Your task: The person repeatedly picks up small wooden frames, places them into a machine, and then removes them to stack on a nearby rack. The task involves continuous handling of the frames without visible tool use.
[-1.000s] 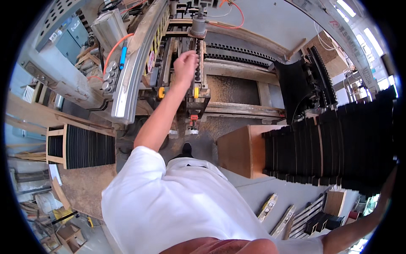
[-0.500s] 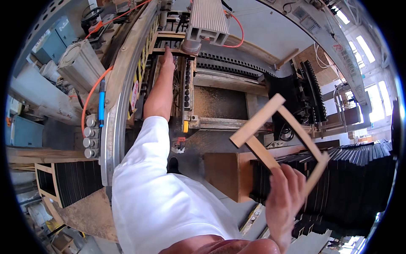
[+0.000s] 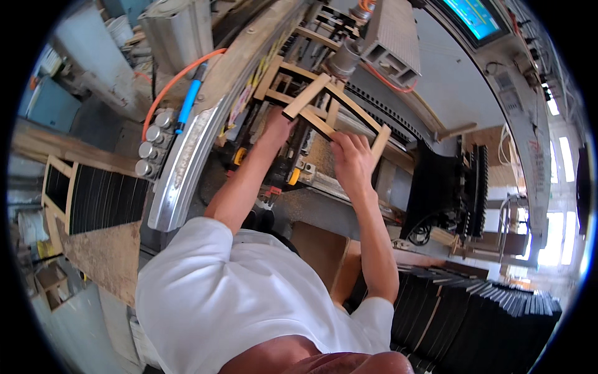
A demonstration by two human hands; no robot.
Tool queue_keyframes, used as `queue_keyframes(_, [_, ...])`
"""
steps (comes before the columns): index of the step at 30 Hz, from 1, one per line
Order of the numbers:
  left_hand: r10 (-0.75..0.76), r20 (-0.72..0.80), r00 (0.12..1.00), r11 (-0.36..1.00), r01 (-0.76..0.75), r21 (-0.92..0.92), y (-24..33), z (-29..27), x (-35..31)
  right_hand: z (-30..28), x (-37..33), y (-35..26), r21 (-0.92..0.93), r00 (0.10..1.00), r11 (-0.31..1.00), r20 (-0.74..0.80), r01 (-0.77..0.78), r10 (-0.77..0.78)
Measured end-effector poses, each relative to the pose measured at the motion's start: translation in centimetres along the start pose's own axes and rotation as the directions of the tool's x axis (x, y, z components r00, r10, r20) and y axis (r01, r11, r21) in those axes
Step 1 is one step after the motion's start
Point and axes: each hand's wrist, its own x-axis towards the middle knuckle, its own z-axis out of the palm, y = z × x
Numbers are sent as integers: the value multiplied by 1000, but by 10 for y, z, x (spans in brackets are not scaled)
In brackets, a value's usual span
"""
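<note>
My right hand (image 3: pixel 353 159) is closed on a small wooden frame (image 3: pixel 356 107) of pale bars with black edges. It holds this frame tilted above the machine's rails. A second wooden frame (image 3: pixel 268 77) of the same kind rests on the machine bed, partly covered by the held one. At the second frame's near side is my left hand (image 3: pixel 278 124); its fingers are hidden, so I cannot tell whether they grip it. Just beyond both frames stands a round metal machine head (image 3: pixel 344 59) under a grey ribbed aluminium beam (image 3: pixel 393 40).
A metal guard rail (image 3: pixel 180 171) with round knobs runs along the left, with a blue air gun (image 3: pixel 189 103) and orange hose beside it. Stacked black-edged frames stand at left (image 3: pixel 106 199) and lower right (image 3: pixel 473 311). A lit screen (image 3: pixel 471 20) hangs at upper right.
My right hand has carried its frame left and forward over the machine. My left hand has drawn back toward me. A second frame now shows on the bed, and the view has shifted.
</note>
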Motion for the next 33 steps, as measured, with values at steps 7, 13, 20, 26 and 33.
queue_keyframes(7, [18, 220, 975, 998, -3, -68, 28, -10, -58, 106, 36, 39, 134, 977, 972, 60, 194, -204])
queue_keyframes(13, [42, 107, 993, 984, -22, -178, 13, -18, -61, 124, 40, 46, 188, 964, 974, 210, 124, -163])
queue_keyframes(20, [64, 13, 998, 996, -63, -69, 23, -48, -159, 148, 65, 67, 195, 976, 976, 171, 99, -133])
queue_keyframes(26, [42, -46, 998, 999, -42, -11, 41, -93, -290, 173, 86, 88, 165, 958, 976, 223, 144, -179])
queue_keyframes(33, [24, -139, 990, 991, -5, 136, 53, -140, -372, 186, 121, 82, -304, 933, 902, 286, 305, -219])
